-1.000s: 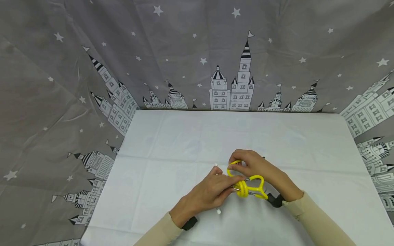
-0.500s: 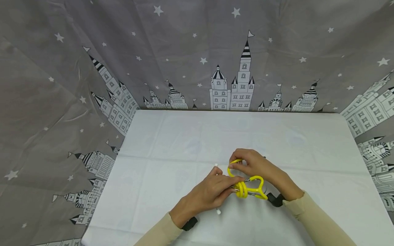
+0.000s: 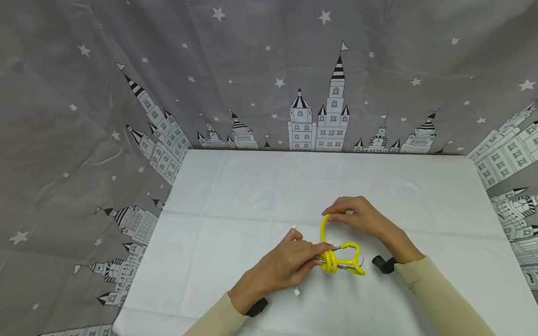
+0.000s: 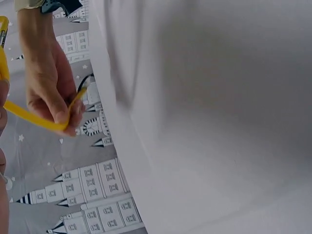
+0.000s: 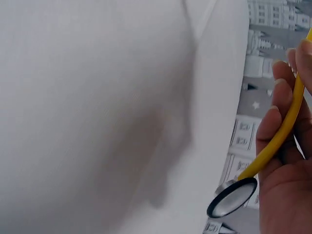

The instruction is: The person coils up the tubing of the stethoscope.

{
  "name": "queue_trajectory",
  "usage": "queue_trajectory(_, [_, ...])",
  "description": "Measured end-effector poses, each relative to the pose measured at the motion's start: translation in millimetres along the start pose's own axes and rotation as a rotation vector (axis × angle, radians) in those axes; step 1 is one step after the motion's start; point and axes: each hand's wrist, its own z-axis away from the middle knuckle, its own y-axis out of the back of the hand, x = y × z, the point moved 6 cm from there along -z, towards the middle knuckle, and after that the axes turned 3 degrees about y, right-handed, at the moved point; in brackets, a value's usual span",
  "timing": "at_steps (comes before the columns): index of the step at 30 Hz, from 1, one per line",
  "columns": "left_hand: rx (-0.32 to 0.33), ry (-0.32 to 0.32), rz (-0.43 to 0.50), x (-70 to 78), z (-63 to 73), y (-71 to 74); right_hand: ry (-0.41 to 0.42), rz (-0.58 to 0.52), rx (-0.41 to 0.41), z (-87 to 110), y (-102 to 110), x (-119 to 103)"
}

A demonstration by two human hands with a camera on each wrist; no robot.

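Observation:
A stethoscope with yellow tubing (image 3: 329, 261) is held above the white table, its tube wound in several coils around its metal ear tubes. My left hand (image 3: 286, 263) grips the bundle beside the coils, with a white ear tip (image 3: 296, 291) showing below that hand. Further right and back, my right hand (image 3: 361, 217) pinches the tube's free length, which arcs up from the coils. In the right wrist view this tube (image 5: 278, 139) runs across the fingers, and the round chest piece (image 5: 233, 197) with its black rim hangs beside the palm.
A white cloth (image 3: 235, 186) with fold creases covers the table. Grey curtain fabric (image 3: 252, 60) with printed castles and stars surrounds its back and sides. A black strap piece (image 3: 383, 264) shows at the right wrist.
My right hand has moved right and slightly back, drawing the free tube out into a longer, straighter arc. The left hand and the coils stay nearly in place.

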Motion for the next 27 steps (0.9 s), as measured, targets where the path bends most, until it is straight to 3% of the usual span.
queue_trajectory(10, [-0.011, 0.008, 0.039, -1.7, 2.5, -2.8, -0.044, 0.035, 0.041, 6.3, 16, 24])
queue_trajectory(18, [-0.018, -0.001, 0.051, 2.2, 2.4, -3.3, -0.166, 0.124, 0.089, 17.4, 28, 45])
queue_trajectory(27, [-0.006, 0.006, 0.047, 2.8, 3.2, -2.4, -0.236, 0.151, 0.099, 26.0, 32, 50])
